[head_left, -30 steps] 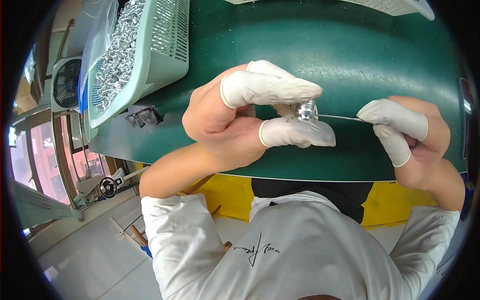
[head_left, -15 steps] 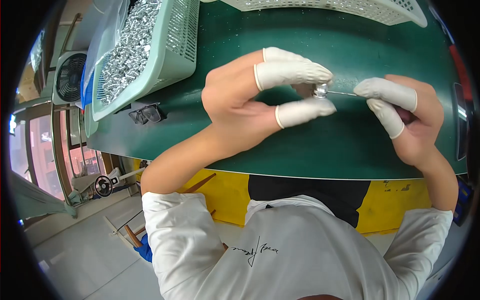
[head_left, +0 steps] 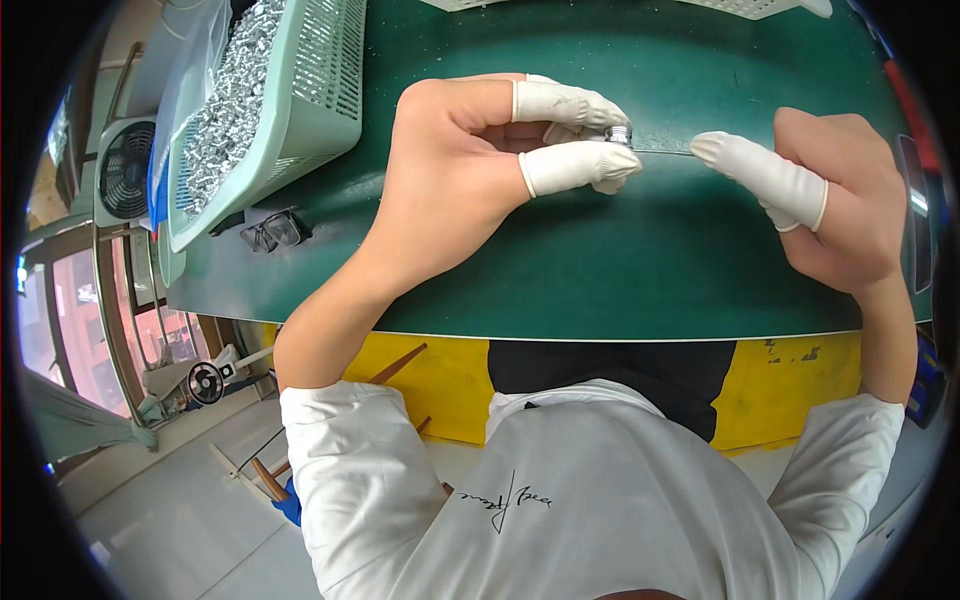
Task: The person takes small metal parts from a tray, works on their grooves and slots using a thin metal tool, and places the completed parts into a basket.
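My left hand (head_left: 465, 170), with white finger cots on its fingertips, pinches a small shiny metal part (head_left: 619, 135) between thumb and fingers. A thin metal rod (head_left: 664, 152) reaches from that part across to my right hand (head_left: 835, 190). The right hand also wears white finger cots, and its thumb and forefinger are closed on the rod's other end. Where the rod meets the metal part, the left fingertips hide some of the contact. Both hands are held above the green tabletop (head_left: 480, 290).
At the left, a pale green basket (head_left: 318, 120) holds a heap of small silvery metal pieces (head_left: 235, 110). Eyeglasses (head_left: 273, 232) lie beside it. A white basket (head_left: 755, 8) stands at the far edge, and a phone-like dark object (head_left: 915, 210) lies at the right.
Both hands appear slightly higher and the left one further left in view, as does the basket. My right hand has rolled, its thumb now tucked under the forefinger.
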{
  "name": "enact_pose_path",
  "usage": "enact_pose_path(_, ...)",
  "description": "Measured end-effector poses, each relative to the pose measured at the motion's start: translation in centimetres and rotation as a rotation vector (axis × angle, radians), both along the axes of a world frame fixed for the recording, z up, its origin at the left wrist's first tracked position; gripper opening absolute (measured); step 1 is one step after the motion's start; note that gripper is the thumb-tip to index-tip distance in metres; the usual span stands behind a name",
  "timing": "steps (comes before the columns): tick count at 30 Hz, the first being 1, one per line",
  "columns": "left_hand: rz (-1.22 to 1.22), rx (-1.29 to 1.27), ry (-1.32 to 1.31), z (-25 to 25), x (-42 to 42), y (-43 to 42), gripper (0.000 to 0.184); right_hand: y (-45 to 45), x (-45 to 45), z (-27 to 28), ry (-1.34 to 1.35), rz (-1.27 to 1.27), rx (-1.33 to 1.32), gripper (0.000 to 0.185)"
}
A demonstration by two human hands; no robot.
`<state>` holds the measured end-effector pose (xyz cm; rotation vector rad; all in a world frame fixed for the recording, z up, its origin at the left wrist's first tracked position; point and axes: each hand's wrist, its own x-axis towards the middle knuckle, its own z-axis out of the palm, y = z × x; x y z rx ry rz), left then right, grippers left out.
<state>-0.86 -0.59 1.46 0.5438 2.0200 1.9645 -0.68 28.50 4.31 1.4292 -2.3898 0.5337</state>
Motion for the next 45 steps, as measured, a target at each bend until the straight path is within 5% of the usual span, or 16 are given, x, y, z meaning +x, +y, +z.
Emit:
enact_pose_path(5, 0.16, -0.495, 0.948, 1.7, -1.0, -1.8, 0.019, 1.6, -1.1, -1.2, -0.411, -0.17, -0.457, 0.023)
enact_pose_path(6, 0.222, -0.333, 0.746, 1.6, -1.1, -2.0, 0.022, 4.2, -2.4, -0.7, -0.709, -0.223, -0.572, 0.023)
enact_pose_path(8, 0.236, -0.173, 0.662, 1.5, -2.0, -2.1, 0.024, 2.9, -2.5, 0.3, -0.885, -0.272, -0.736, 0.021)
enact_pose_path(11, 0.25, -0.152, 0.396, 1.0, -2.2, -1.8, 0.025, 0.9, -2.4, 0.0, -0.785, -0.295, -0.807, 0.017)
enact_pose_path(14, 0.17, -0.014, 0.137, 0.1, -2.4, -1.4, 0.031, 1.6, -2.4, -1.7, -0.619, -0.401, -0.492, 0.025)
enact_pose_path(16, 0.115, 0.033, 0.033, 0.1, -2.3, -1.2, 0.032, 0.6, -2.7, -3.2, -0.545, -0.232, -0.541, 0.024)
enact_pose_path(23, 0.037, -0.211, 0.3, 0.1, -2.6, -1.6, 0.03, 0.3, -2.3, -2.6, -0.51, -0.253, -0.407, 0.022)
enact_pose_path(30, 0.191, -0.077, 0.369, -0.1, -2.3, -1.1, 0.024, -0.3, -1.9, -2.5, -0.434, -0.295, -0.449, 0.019)
enact_pose_path(34, 0.032, -0.47, 1.006, 0.4, -4.0, -1.8, 0.017, -1.1, -1.9, -2.9, -0.261, -0.358, -0.627, 0.017)
enact_pose_path(45, 0.1, -0.507, 0.926, -1.0, -3.0, -1.6, 0.019, -0.3, -2.3, -3.4, -0.32, -0.279, -0.487, 0.018)
